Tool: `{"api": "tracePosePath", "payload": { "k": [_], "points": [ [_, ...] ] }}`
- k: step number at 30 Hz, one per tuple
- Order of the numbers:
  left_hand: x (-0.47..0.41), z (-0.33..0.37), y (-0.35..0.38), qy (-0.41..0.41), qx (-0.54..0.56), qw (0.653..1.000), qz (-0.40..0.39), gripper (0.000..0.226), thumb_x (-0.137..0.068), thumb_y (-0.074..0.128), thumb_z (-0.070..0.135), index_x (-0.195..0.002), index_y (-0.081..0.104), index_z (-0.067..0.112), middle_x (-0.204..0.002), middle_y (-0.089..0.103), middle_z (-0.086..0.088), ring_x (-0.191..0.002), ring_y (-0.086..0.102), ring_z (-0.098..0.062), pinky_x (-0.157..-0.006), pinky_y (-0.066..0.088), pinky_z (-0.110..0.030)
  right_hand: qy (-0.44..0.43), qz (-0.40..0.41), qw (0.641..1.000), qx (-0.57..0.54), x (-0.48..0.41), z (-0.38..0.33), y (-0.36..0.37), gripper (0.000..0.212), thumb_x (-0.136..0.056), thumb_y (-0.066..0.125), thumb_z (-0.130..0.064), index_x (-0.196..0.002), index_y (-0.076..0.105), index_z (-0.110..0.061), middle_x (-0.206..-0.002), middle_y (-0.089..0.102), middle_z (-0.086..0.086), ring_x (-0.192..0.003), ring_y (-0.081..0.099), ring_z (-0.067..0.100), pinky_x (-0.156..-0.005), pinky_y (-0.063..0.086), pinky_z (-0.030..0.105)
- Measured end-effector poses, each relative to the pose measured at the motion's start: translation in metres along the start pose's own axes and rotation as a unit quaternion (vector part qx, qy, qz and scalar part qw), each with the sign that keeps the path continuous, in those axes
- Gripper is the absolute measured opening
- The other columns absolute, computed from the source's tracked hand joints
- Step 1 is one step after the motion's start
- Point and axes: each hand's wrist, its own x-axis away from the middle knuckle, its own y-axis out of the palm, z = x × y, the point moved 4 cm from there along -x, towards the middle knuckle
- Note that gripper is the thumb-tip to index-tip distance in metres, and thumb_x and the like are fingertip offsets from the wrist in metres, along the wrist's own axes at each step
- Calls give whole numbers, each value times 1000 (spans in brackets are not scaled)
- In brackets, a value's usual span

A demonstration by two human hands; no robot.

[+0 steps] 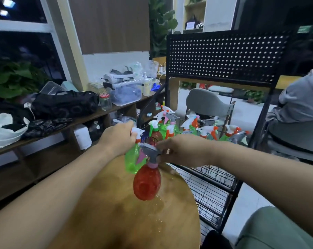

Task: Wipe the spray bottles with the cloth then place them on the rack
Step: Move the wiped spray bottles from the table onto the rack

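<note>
My left hand [119, 139] grips the white spray head of a green bottle [132, 159] and holds it above the round wooden table [116, 212]. My right hand [180, 150] pinches the grey spray head of a red bottle [147, 183], which hangs tilted just in front of the green one. Both bottles are in the air, near the left end of the black wire rack [215, 178]. Several more spray bottles [191, 126] with white, grey and orange heads stand on the rack's top shelf. No cloth is in view.
Drops of water [159, 200] lie on the table under the red bottle. A black pegboard panel [224, 56] rises behind the rack. A cluttered wooden shelf [76, 121] runs along the left. A seated person's grey sleeve [301, 99] is at the right, and a grey chair [207, 103] stands behind the rack.
</note>
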Motion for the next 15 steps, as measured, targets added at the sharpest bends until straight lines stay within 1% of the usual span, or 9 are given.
{"api": "tracePosePath", "payload": {
  "k": [1, 2, 3, 4, 6, 7, 9, 12, 15],
  "points": [
    [-1, 10, -7, 9, 9, 1000, 11, 16, -104, 49, 34, -109, 54, 19, -109, 71, -17, -101, 66, -43, -71, 40, -41, 9, 3, 1000, -3, 8, 7, -10, 17, -106, 60, -51, -102, 66, -36, -89, 67, -17, -82, 63, 5, -73, 51, 32],
    [-2, 21, -13, 16, 22, 999, 23, 16, -104, 48, 34, -109, 54, 20, -107, 71, -17, -100, 66, -43, -71, 42, -42, 19, 5, 1000, -4, 16, 12, -19, 15, -106, 60, -50, -96, 64, -41, -87, 66, -24, -81, 61, -2, -72, 48, 26],
    [-3, 31, -18, 22, 36, 998, 35, 16, -104, 48, 35, -108, 55, 21, -105, 72, -16, -100, 67, -42, -72, 45, -43, 26, 11, 1000, 5, 24, 17, -28, 18, -106, 60, -50, -88, 59, -45, -84, 63, -29, -79, 58, -7, -68, 41, 19],
    [-6, 41, -23, 30, 48, 997, 45, 16, -104, 48, 36, -108, 56, 21, -104, 72, -15, -99, 67, -42, -73, 47, -44, 36, 16, 999, 21, 32, 21, -37, 22, -105, 61, -50, -84, 55, -45, -81, 61, -30, -78, 56, -11, -65, 36, 17],
    [-10, 64, -32, 52, 59, 995, 60, 16, -103, 50, 37, -107, 55, 23, -103, 73, -14, -99, 68, -43, -75, 50, -45, 69, 26, 996, 59, 47, 33, -55, 21, -105, 61, -52, -88, 57, -39, -76, 57, -24, -79, 52, -17, -65, 34, 23],
    [-13, 75, -36, 63, 62, 994, 67, 16, -104, 50, 38, -108, 55, 23, -103, 73, -13, -99, 68, -42, -76, 51, -45, 87, 26, 993, 79, 54, 39, -64, 22, -105, 60, -53, -92, 59, -36, -75, 55, -24, -77, 52, -17, -66, 35, 28],
    [-19, 96, -44, 80, 66, 991, 85, 18, -104, 51, 38, -113, 57, 23, -103, 74, -13, -100, 69, -42, -79, 53, -45, 123, 22, 986, 108, 68, 52, -81, 27, -104, 58, -57, -93, 60, -33, -77, 58, -23, -75, 54, -9, -71, 41, 35],
    [-30, 128, -52, 99, 90, 985, 112, 20, -104, 51, 38, -117, 58, 24, -102, 74, -12, -97, 69, -42, -78, 51, -45, 171, 25, 977, 123, 88, 80, -98, 35, -103, 56, -60, -83, 55, -32, -84, 65, -17, -78, 60, 4, -76, 51, 40],
    [-38, 159, -52, 108, 108, 981, 118, 21, -105, 51, 37, -119, 58, 23, -104, 74, -12, -97, 69, -42, -73, 45, -42, 206, 40, 963, 167, 105, 111, -106, 39, -102, 54, -64, -87, 55, -28, -87, 70, -9, -82, 65, 18, -79, 57, 44]
  ]
}}
